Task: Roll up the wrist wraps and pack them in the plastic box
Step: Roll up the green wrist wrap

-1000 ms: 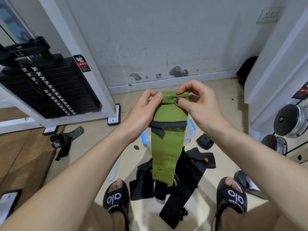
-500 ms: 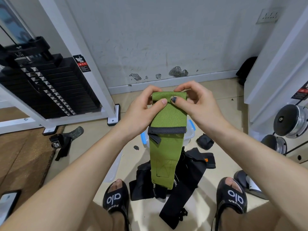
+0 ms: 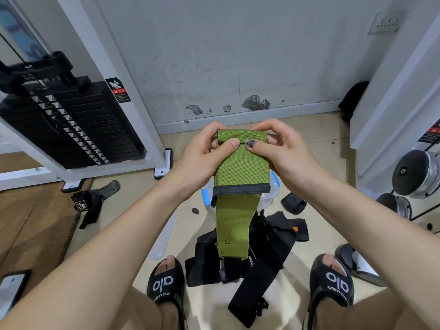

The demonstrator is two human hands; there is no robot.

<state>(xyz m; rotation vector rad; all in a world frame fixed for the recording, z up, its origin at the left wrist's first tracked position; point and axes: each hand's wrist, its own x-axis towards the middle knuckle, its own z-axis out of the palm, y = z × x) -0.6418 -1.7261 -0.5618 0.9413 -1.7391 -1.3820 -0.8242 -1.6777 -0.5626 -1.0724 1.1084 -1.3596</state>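
Fingers of the left hand (image 3: 202,153) and right hand (image 3: 283,151) pinch the rolled top of the green wrist wrap (image 3: 240,177), its tail hanging over the plastic box (image 3: 273,186) at 12 o'clock from black wraps (image 3: 266,248) on the floor.

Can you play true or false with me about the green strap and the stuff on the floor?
1. Both hands hold the green strap at its top. True: the left hand and right hand pinch the rolled end.
2. The green strap is fully rolled up. False: most of it hangs down flat.
3. Black straps lie on the floor between the feet. True.
4. The person is barefoot. False: they wear black sandals.
5. The plastic box sits on a table. False: it is on the floor, behind the green strap.
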